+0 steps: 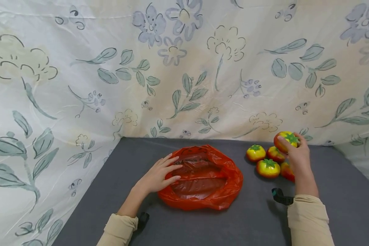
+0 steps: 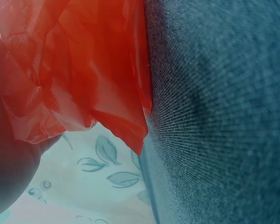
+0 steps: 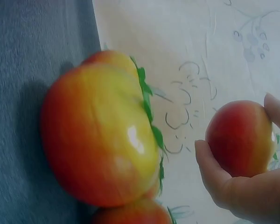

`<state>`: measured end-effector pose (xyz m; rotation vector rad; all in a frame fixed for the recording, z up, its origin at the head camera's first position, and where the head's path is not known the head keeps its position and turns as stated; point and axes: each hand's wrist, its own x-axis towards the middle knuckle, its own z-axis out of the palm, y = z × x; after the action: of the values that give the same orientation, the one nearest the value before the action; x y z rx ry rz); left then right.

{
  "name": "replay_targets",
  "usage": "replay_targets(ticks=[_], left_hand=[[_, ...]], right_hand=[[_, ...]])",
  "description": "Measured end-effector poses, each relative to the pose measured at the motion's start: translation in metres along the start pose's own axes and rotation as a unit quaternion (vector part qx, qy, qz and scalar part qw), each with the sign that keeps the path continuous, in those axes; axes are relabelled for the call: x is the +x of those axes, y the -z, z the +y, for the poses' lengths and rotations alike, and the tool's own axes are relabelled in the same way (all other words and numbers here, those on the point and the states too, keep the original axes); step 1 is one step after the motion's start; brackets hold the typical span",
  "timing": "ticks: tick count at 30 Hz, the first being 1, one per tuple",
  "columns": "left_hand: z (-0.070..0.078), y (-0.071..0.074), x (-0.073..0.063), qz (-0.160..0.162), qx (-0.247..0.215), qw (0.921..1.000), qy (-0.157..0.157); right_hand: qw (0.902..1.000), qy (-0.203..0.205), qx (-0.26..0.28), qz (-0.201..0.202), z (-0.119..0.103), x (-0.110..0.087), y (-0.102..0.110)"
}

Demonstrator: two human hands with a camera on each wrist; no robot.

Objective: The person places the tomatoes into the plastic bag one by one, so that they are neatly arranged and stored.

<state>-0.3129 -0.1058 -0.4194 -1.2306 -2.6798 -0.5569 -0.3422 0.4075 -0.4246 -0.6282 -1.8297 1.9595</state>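
Note:
My right hand (image 1: 299, 160) grips a red-and-yellow tomato (image 1: 285, 140) with a green leafy top, raised above several similar ones. In the right wrist view, thumb and fingers curl around the held tomato (image 3: 240, 138); another tomato (image 3: 100, 135) sits close to the camera. My left hand (image 1: 158, 173) rests on the left rim of a red plastic bag (image 1: 233, 177), fingers spread and fairly straight over its opening. The left wrist view shows the bag's film (image 2: 70, 70) covering most of that hand.
Next to the right hand, tomatoes (image 1: 268, 168) stand clustered on the dark grey cloth (image 1: 255, 218). A floral curtain (image 1: 184, 68) hangs behind and at the sides of the table. Black wrist devices (image 1: 281, 197) sit beneath both wrists.

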Motion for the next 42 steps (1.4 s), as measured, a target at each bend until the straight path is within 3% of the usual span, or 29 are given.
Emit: replay_targets(ticks=[8,16,23,27,42], left_hand=[[0.0,-0.002,0.002,-0.002,-0.001,1.0,-0.004],[0.001,-0.003,0.004,-0.008,-0.001,0.9999,0.011],[0.001,-0.002,0.005,-0.009,0.002,0.9999,0.011],[0.0,-0.003,0.005,-0.009,0.003,0.9999,0.013],[-0.001,-0.002,0.006,-0.003,0.001,0.9999,0.015]], right_hand=[[0.9997,0.006,-0.004,-0.023,0.003,-0.006,-0.021],[0.999,-0.011,-0.026,-0.034,-0.031,-0.055,-0.049],[0.9978,-0.015,0.003,-0.065,-0.044,-0.075,-0.063],[0.9959,-0.014,0.012,-0.089,-0.048,-0.079,-0.07],[0.9929,-0.021,0.011,-0.117,-0.048,-0.075,-0.088]])
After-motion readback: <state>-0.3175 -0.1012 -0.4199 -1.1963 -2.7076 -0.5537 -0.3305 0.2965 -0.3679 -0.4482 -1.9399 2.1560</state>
